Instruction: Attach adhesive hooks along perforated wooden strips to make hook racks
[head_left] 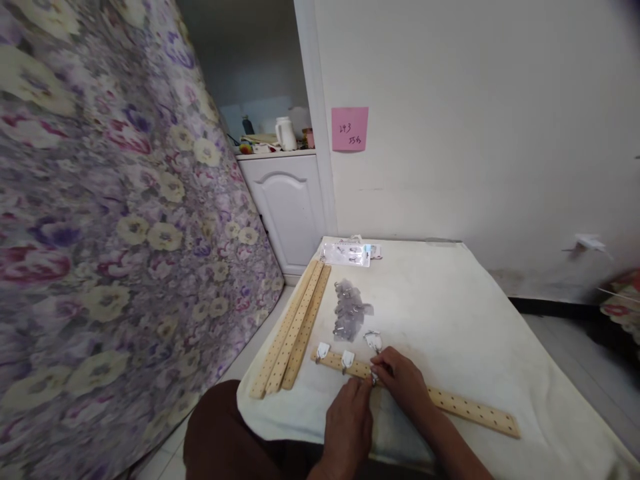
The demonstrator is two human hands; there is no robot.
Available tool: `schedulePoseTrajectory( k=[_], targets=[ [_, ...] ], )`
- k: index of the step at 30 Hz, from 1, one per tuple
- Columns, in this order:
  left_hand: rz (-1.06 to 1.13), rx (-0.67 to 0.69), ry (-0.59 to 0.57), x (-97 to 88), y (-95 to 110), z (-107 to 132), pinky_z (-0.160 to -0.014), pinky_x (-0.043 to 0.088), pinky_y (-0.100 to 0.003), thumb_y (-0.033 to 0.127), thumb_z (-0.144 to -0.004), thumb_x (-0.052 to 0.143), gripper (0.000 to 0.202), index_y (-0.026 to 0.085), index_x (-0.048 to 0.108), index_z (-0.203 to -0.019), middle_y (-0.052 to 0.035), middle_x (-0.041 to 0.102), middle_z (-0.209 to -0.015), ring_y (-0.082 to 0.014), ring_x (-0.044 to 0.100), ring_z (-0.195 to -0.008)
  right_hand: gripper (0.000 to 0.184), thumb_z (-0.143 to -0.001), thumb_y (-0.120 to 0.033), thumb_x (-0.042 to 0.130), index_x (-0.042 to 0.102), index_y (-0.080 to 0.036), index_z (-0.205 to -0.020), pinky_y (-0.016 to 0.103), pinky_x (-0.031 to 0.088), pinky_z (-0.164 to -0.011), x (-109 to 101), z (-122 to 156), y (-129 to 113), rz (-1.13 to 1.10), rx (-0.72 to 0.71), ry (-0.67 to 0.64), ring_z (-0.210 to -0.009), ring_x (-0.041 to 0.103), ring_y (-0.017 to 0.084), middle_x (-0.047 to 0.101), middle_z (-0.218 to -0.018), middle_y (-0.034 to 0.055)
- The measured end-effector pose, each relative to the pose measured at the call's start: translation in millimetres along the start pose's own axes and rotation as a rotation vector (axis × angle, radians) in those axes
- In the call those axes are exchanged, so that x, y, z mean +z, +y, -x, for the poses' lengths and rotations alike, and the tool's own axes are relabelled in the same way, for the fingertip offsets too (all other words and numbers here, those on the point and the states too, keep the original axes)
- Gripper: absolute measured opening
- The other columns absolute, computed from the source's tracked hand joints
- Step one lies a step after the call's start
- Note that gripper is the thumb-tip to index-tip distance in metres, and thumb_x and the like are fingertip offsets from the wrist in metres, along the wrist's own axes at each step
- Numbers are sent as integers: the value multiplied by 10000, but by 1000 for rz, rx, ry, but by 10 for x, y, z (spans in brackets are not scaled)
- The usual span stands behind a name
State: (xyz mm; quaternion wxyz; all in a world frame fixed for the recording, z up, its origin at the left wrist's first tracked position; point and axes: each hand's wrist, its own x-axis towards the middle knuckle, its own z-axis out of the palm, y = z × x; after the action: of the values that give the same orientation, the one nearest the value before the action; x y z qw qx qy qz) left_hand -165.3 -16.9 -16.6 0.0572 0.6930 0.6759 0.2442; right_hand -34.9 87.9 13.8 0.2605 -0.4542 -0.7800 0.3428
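Observation:
A long wooden strip with rows of holes (465, 408) lies across the white table (450, 313) in front of me. Two white hooks (323, 351) (347, 360) sit fastened at its left end. My right hand (400, 381) rests on the strip, fingers pinched around a small metal hook part at about the third position. My left hand (350, 420) is beside it, fingers curled toward the same spot and touching the strip. Another loose white hook (373, 341) lies just beyond the strip.
Three more perforated wooden strips (295, 327) lie side by side along the table's left edge. A clear bag of hooks (350, 312) and a flat plastic packet (347, 254) lie farther back. A flowered mattress (100, 220) stands at left; a pink note (349, 129) hangs on the wall.

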Motion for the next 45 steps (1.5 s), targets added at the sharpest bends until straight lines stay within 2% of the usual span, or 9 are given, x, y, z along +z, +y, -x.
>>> schedulePoseTrajectory(
  k=[7, 13, 18, 21, 25, 32, 37, 41, 45],
  targets=[
    [0, 39, 127, 52, -36, 28, -770, 515, -334, 64, -801, 395, 507, 221, 455, -1279, -73, 606, -998, -197, 572, -907, 182, -830, -311, 484, 636, -236, -897, 287, 439, -754, 42, 19, 75, -17, -64, 22, -837, 613, 180, 669, -890, 19],
    [47, 76, 174, 66, -82, 46, -824, 515, -351, 91, -832, 394, 452, 200, 444, -1269, -88, 609, -1059, -196, 581, -969, 260, -880, -290, 387, 631, -211, -926, 296, 441, -777, 43, 23, 138, -35, -128, 91, -859, 607, 184, 660, -907, 47],
    [100, 54, 181, 47, -90, 49, -817, 518, -341, 115, -849, 387, 383, 207, 480, -1209, -76, 617, -1017, -187, 593, -953, 197, -827, -258, 434, 618, -209, -875, 291, 443, -736, -110, -58, 260, -14, -86, 208, -800, 600, 186, 652, -862, 45],
    [120, 52, 176, 30, -86, 44, -824, 516, -346, 120, -852, 384, 366, 207, 487, -1192, -72, 618, -1015, -187, 591, -953, 169, -789, -250, 471, 621, -212, -856, 283, 438, -708, -163, -125, 315, 14, -35, 167, -762, 601, 183, 651, -814, 31],
    [149, 68, 181, 22, -92, 40, -827, 513, -336, 111, -843, 388, 382, 216, 488, -1197, -69, 620, -1026, -183, 589, -957, 126, -750, -268, 528, 624, -229, -822, 261, 413, -657, -106, -173, 290, 43, 14, 94, -713, 593, 169, 648, -766, 5],
    [158, 80, 191, 24, -110, 32, -837, 510, -320, 102, -830, 401, 400, 225, 485, -1201, -61, 622, -1056, -175, 589, -974, 113, -773, -255, 489, 586, -226, -721, 244, 367, -622, -42, -182, 251, 168, 53, 126, -675, 563, 152, 622, -726, -1],
    [156, 63, 205, 8, -102, 25, -814, 518, -307, 108, -829, 403, 369, 231, 517, -1157, -48, 637, -1005, -168, 604, -934, 117, -795, -240, 435, 524, -215, -724, 250, 371, -607, -154, -127, 321, 191, 54, 204, -648, 568, 156, 615, -732, 13],
    [179, 63, 197, -24, -88, 20, -827, 523, -324, 133, -847, 391, 350, 230, 519, -1158, -61, 642, -1024, -175, 610, -956, 118, -802, -247, 415, 505, -214, -732, 257, 398, -607, -327, -102, 302, 90, 21, 160, -650, 593, 172, 624, -680, 12],
    [213, 49, 157, -56, -86, 16, -860, 517, -359, 177, -877, 368, 308, 225, 526, -1137, -73, 633, -1054, -189, 599, -992, 145, -821, -248, 393, 522, -203, -772, 252, 422, -613, -600, -61, 246, -38, 10, 81, -608, 613, 162, 634, -624, -1]
  ],
)
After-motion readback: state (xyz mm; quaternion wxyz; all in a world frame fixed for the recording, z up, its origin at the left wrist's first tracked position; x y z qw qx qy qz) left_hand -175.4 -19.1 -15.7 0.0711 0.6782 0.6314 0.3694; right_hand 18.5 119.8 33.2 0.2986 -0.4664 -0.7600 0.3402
